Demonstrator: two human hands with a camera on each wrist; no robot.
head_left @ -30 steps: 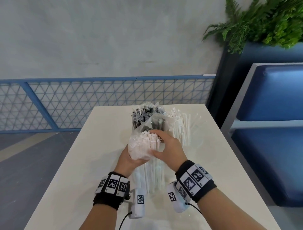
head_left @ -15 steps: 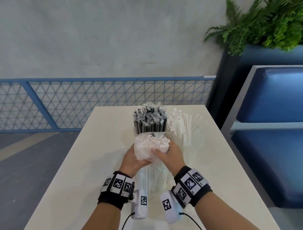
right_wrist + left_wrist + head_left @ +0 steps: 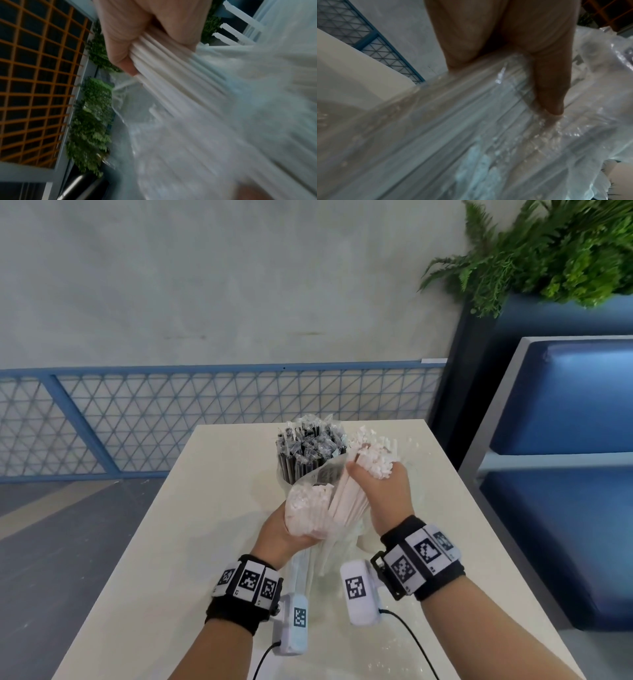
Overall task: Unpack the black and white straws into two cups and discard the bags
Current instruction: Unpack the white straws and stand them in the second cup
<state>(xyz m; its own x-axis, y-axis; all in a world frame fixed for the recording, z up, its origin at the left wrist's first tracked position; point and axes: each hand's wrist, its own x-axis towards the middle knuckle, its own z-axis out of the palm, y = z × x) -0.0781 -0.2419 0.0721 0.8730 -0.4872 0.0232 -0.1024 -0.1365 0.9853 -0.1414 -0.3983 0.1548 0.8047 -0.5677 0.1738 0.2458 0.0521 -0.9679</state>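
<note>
My left hand (image 3: 282,530) grips a clear plastic bag (image 3: 305,513) of white straws from below and holds it tilted over the table. In the left wrist view its fingers (image 3: 547,88) press into the bag (image 3: 471,135). My right hand (image 3: 385,491) grips a bunch of white straws (image 3: 342,501) partly drawn out of the bag's mouth; the right wrist view shows fingers (image 3: 137,27) curled round these straws (image 3: 163,60). Wrapped black straws (image 3: 308,450) stand upright in a cup behind the bag. More white straws (image 3: 387,441) stand just behind my right hand; their cup is mostly hidden.
The cream table (image 3: 171,542) is narrow, with its edges close on both sides. A blue padded bench (image 3: 565,508) stands to the right, and a green plant (image 3: 548,251) sits above it. A blue mesh railing (image 3: 171,412) runs beyond the table's far end.
Both hands held the bag's top before. My right hand has since closed on a bunch of white straws and pulled it up and to the right, partly out of the bag.
</note>
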